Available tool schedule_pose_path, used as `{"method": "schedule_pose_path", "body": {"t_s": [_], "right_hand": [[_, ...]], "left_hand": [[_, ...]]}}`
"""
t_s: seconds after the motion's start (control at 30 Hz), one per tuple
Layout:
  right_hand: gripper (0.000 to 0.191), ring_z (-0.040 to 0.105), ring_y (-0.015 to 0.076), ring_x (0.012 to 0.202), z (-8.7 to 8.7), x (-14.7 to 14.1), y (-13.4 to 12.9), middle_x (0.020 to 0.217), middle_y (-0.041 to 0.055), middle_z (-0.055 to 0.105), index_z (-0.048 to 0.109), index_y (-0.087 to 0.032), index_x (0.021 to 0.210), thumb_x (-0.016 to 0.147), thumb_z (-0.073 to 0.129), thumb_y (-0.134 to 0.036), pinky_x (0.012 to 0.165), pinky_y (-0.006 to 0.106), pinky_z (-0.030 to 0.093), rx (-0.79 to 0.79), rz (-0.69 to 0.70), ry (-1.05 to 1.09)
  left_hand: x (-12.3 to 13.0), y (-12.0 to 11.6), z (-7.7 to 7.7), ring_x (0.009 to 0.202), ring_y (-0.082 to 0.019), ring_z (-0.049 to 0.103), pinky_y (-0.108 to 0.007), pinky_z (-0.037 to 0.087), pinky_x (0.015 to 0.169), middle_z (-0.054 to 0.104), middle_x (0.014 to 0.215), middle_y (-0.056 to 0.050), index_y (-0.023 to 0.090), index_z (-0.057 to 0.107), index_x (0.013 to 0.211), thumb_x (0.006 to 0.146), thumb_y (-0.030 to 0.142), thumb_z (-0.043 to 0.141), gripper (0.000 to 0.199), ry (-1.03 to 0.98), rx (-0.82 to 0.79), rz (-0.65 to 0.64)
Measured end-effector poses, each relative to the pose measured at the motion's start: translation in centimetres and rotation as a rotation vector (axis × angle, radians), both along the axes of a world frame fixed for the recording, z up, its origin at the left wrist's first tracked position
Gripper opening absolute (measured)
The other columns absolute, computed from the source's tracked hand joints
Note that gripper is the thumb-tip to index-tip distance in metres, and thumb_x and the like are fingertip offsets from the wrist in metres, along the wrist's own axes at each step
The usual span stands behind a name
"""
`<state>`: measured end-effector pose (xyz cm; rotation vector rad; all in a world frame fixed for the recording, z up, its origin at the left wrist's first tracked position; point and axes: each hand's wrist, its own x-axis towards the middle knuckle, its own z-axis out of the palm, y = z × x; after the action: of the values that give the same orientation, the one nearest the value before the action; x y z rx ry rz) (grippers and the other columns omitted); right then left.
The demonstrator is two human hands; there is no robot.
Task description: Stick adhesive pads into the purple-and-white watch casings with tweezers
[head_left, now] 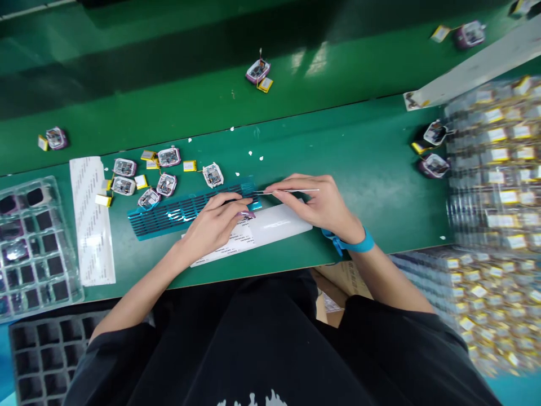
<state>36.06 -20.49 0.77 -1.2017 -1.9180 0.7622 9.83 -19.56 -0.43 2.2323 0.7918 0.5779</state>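
Thin silver metal tweezers are clamped in the right hand grip, tips meeting the teal ribbed strip. Left hand grip is closed on a small purple piece beside them.

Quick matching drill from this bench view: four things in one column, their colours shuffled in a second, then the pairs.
Things:
1. wrist strap
2. slotted strip
3. tweezers
4. bench

Colours:
A. green
B. silver
C. bright blue
D. teal

Pairs: 1-C, 2-D, 3-B, 4-A

The right hand holds the tweezers; the left hand rests on the strip.
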Motion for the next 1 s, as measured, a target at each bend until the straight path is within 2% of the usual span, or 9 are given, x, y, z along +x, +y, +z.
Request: {"method": "schedule_pose_path", "body": {"t_s": [0.1, 0.27, 0.37, 0.47, 0.53, 0.63, 0.7, 0.77, 1.0], "right_hand": [[0.018, 0.076, 0.0185, 0.091, -0.4, 0.1, 0.3, 0.105, 0.0027, 0.081, 0.078, -0.025, 0.113, 0.100, 0.065, -0.025, 0.079, 0.034, 0.063, 0.057, 0.074, -0.021], [0.035, 0.076, 0.0207, 0.095, -1.2, 0.5, 0.7, 0.118, 0.0040, 0.079, 0.070, -0.024, 0.127, 0.098, 0.059, -0.009, 0.072, 0.035, 0.067, 0.385, 0.183, -0.249], [0.046, 0.077, 0.0221, 0.097, 0.2, 0.3, 1.2, 0.125, 0.0030, 0.076, 0.064, -0.028, 0.136, 0.095, 0.063, -0.008, 0.076, 0.038, 0.068, 0.565, 0.070, -0.253], [0.056, 0.077, 0.0229, 0.102, 2.7, -0.7, 1.3, 0.129, 0.0006, 0.074, 0.058, -0.032, 0.145, 0.095, 0.067, -0.010, 0.080, 0.037, 0.068, 0.713, -0.057, -0.165], [0.061, 0.076, 0.0230, 0.106, 4.0, -1.8, 1.1, 0.134, -0.0007, 0.070, 0.052, -0.033, 0.151, 0.096, 0.065, -0.010, 0.082, 0.037, 0.068, 0.765, -0.093, -0.138], [0.062, 0.076, 0.0230, 0.108, 4.4, -3.4, 0.8, 0.139, 0.0019, 0.066, 0.049, -0.029, 0.153, 0.097, 0.064, -0.010, 0.083, 0.036, 0.069, 0.799, -0.069, -0.122], [0.060, 0.076, 0.0230, 0.106, 3.8, -4.2, 0.8, 0.135, 0.0048, 0.068, 0.053, -0.025, 0.151, 0.095, 0.068, -0.011, 0.080, 0.035, 0.070, 0.809, -0.026, -0.112], [0.055, 0.077, 0.0224, 0.103, 2.9, -4.7, 0.8, 0.132, 0.0041, 0.070, 0.059, -0.027, 0.144, 0.093, 0.071, -0.011, 0.079, 0.034, 0.071, 0.778, 0.012, -0.126], [0.044, 0.078, 0.0212, 0.102, 1.8, -5.1, 0.7, 0.131, 0.0003, 0.070, 0.069, -0.031, 0.131, 0.092, 0.074, -0.013, 0.085, 0.034, 0.070, 0.672, 0.162, -0.162]], "left_hand": [[0.2, 0.2, -0.2, 0.128, -0.025, 0.060, -0.045, 0.052, 0.109, 0.073, 0.128, -0.012, 0.021, 0.069, 0.115, 0.104, 0.019, 0.047, 0.025, -0.042, -0.072, 0.013], [0.3, 0.4, -0.6, 0.126, -0.026, 0.060, -0.044, 0.053, 0.107, 0.074, 0.124, -0.013, 0.020, 0.069, 0.113, 0.104, 0.021, 0.048, 0.022, -0.066, -0.111, 0.030], [0.3, -0.1, 0.1, 0.126, -0.027, 0.062, -0.050, 0.047, 0.113, 0.075, 0.124, -0.013, 0.019, 0.069, 0.110, 0.103, 0.021, 0.050, 0.021, -0.106, -0.098, 0.003], [0.3, -0.5, 2.4, 0.121, -0.025, 0.068, -0.054, 0.036, 0.123, 0.077, 0.120, -0.010, 0.021, 0.070, 0.107, 0.104, 0.027, 0.051, 0.020, -0.284, -0.139, 0.027], [0.3, -0.2, 4.1, 0.112, -0.023, 0.073, -0.051, 0.042, 0.119, 0.079, 0.114, -0.008, 0.024, 0.068, 0.109, 0.105, 0.032, 0.051, 0.019, -0.503, -0.309, 0.249], [0.3, 1.4, 5.4, 0.095, -0.021, 0.077, -0.044, 0.056, 0.104, 0.081, 0.106, -0.007, 0.023, 0.066, 0.105, 0.100, 0.029, 0.058, 0.011, -0.772, -0.757, 0.604], [0.2, 2.6, 5.2, 0.089, -0.019, 0.078, -0.039, 0.059, 0.097, 0.081, 0.102, -0.008, 0.019, 0.067, 0.098, 0.096, 0.021, 0.058, 0.009, -0.834, -1.013, 0.675], [0.1, 3.1, 4.4, 0.084, -0.018, 0.077, -0.036, 0.060, 0.090, 0.080, 0.098, -0.009, 0.017, 0.067, 0.092, 0.093, 0.018, 0.058, 0.009, -0.850, -1.116, 0.696], [0.1, 2.4, 2.7, 0.056, -0.007, 0.054, -0.020, 0.044, 0.053, 0.064, 0.070, 0.002, 0.018, 0.066, 0.069, 0.078, 0.019, 0.076, 0.013, -0.807, -0.832, 0.759]]}}
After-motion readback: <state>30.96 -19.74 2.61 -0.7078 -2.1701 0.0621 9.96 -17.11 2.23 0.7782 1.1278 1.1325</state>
